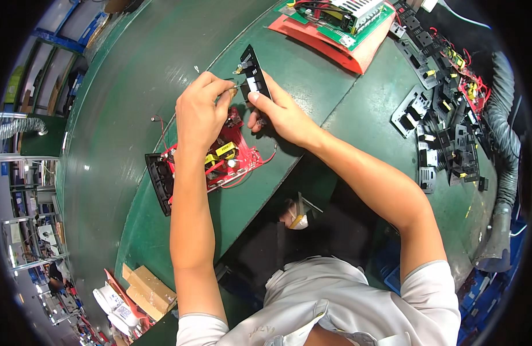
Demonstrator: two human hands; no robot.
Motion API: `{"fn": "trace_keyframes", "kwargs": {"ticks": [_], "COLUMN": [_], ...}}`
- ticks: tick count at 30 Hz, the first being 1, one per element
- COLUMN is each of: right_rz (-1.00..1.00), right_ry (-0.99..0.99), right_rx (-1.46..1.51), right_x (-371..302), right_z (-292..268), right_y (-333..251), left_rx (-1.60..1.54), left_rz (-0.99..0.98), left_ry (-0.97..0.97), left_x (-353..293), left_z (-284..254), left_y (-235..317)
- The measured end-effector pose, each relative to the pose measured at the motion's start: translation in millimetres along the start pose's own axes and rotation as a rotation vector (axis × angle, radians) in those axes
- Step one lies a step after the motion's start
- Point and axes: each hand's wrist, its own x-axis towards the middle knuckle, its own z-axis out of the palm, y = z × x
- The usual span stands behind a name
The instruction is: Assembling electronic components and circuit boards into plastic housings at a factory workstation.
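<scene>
My right hand (280, 112) grips a black end panel (251, 63), held on edge above the bench with the thumb on its near face. Small metal and brass-coloured parts sit on that face. Close against it, my left hand (203, 106) is closed in a pinch at the panel's left side. What its fingertips hold is too small to make out. Below both hands a red circuit board (243, 153) lies on the bench, with yellow components, loose red wires and a black fan (160, 181) at its left end. My left forearm partly covers the board.
On the green bench (312, 75), a red foam sheet (323, 43) carries a green board with a metal-cased unit. Several black panels (413, 112) are heaped at right beside a grey flexible duct (505, 127). A cardboard box (150, 291) stands lower left.
</scene>
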Motion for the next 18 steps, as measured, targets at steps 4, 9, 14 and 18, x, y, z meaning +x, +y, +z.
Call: {"fn": "trace_keyframes", "kwargs": {"ticks": [4, 9, 14, 18], "right_rz": [-0.251, -0.061, -0.139, -0.305], "right_ry": [0.129, 0.056, 0.061, 0.065], "right_rx": [-0.568, -0.278, -0.369, -0.562], "right_x": [-1.5, -0.9, -4.3, -3.6], "right_z": [-2.6, -0.6, 2.4, -0.8], "right_y": [12.0, 2.8, 3.5, 9.9], "left_rx": [0.141, -0.031, -0.553, -0.958], "left_rz": [0.118, -0.123, -0.277, -0.576], "left_ry": [0.006, -0.085, 0.101, 0.112], "left_x": [0.7, -1.6, 5.3, 8.4], "left_z": [9.2, 4.8, -13.9, -22.8], "left_y": [6.6, 2.9, -25.1, -15.3]}}
